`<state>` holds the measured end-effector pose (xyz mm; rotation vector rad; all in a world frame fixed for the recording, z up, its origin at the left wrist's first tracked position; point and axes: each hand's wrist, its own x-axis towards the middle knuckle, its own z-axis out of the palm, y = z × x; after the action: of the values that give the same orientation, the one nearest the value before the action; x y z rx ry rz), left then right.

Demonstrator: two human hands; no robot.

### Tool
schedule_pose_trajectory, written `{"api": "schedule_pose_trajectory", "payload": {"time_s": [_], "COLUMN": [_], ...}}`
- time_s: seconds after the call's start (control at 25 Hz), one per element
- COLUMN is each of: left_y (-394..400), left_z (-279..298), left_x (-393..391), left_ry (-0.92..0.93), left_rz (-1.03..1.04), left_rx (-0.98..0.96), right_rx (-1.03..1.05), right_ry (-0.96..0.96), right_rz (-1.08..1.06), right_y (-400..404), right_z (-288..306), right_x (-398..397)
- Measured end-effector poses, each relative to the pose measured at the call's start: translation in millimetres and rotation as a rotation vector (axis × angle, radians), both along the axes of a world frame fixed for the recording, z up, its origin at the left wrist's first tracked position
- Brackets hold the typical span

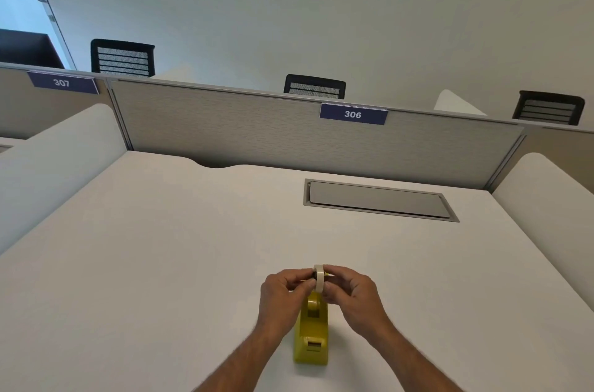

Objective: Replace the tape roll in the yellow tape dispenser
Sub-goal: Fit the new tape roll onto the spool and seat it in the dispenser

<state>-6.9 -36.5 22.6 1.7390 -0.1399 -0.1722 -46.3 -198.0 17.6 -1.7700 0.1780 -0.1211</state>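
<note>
Tape roll (319, 278) held upright, edge-on, pinched between fingers of left hand (283, 295) and right hand (348, 295), both closed on it. Roll kept just above far end of yellow tape dispenser (311, 332), which is set on white desk (160, 247).

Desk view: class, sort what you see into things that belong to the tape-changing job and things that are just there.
Belong to the job:
- tape roll, held on edge between both hands
- yellow tape dispenser, on the desk under the roll
- left hand
- right hand

Just there:
- desk
- grey cable hatch
- sign 306
- sign 307
- chairs
</note>
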Motion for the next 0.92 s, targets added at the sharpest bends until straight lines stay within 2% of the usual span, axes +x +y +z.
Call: {"api": "schedule_pose_trajectory", "payload": {"time_s": [0.4, 0.92], "left_y": [8, 5], "left_z": [-13, -25], "left_x": [6, 6], "left_ry": [-0.079, -0.066], "left_rz": [-0.071, -0.042], "left_rx": [0.188, 0.235], "right_rx": [-0.540, -0.630], "right_ry": [-0.044, -0.034], "right_rz": [0.058, 0.071], "right_y": [2, 0], "right_z": [-3, -15], "right_x": [5, 6]}}
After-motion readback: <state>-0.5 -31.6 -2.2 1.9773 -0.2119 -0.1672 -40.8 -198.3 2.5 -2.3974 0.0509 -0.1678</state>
